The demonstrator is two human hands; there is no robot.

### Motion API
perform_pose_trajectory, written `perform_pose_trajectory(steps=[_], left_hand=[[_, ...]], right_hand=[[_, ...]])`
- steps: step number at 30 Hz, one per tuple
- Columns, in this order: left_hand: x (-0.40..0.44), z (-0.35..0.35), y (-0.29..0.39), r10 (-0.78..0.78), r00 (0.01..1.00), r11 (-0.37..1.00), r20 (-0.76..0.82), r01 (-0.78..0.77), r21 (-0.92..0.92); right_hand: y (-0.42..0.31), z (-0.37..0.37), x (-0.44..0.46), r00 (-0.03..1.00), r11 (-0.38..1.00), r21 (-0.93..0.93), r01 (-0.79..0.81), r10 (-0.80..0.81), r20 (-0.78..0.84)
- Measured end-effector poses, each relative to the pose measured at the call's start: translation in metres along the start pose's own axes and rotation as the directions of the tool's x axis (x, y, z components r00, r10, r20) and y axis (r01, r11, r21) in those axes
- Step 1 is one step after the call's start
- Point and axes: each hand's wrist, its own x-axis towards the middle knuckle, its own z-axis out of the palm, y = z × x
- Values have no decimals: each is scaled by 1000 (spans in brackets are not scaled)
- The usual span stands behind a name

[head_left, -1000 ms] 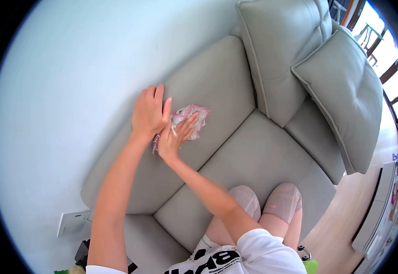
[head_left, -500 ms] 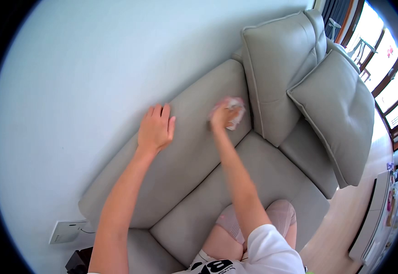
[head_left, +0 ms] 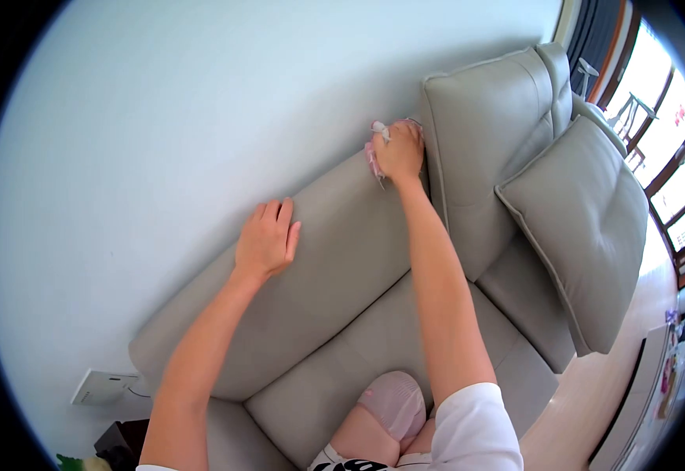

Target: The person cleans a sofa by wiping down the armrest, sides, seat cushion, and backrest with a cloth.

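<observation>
My right hand [head_left: 402, 154] presses a pink and white cloth [head_left: 373, 159] onto the top edge of the grey sofa backrest [head_left: 334, 235], at its far end beside an upright back cushion [head_left: 487, 133]. Part of the cloth is hidden under the palm; its edges stick out around the fingers. Over the top edge of the same backrest, nearer the middle, lies my left hand [head_left: 266, 242], its fingers stretched out towards the wall and holding nothing. Below both arms is the sofa seat [head_left: 342, 345], with a knee in a pale pink knee pad [head_left: 393, 404] on it.
A white wall [head_left: 162, 141] runs right behind the backrest. A loose grey cushion [head_left: 582, 228] leans at the right. On the wall at lower left is a white panel [head_left: 103, 387] with a cable. A low cabinet [head_left: 633, 400] stands across the pale floor [head_left: 570, 404].
My right hand has moved the cloth from the front face of the backrest up to its top edge. My left hand stays in place on the backrest. The view has shifted slightly.
</observation>
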Motion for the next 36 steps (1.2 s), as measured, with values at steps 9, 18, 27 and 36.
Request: perform_pose_trajectory(steps=[9, 18, 27, 36], left_hand=[[0, -8, 3, -15, 999, 1000, 48, 15, 12], [-51, -17, -7, -2, 998, 1000, -55, 0, -26], [-314, -168, -90, -499, 850, 830, -167, 524, 189], [-319, -144, -98, -478, 747, 766, -462, 612, 198]], right_hand=[[-113, -22, -64, 934, 941, -97, 325, -303, 190], [-133, 4, -102, 908, 918, 175, 356, -384, 168], [-150, 7, -104, 921, 939, -21, 342, -331, 207], [-317, 4, -228, 867, 853, 211, 478, -496, 42]])
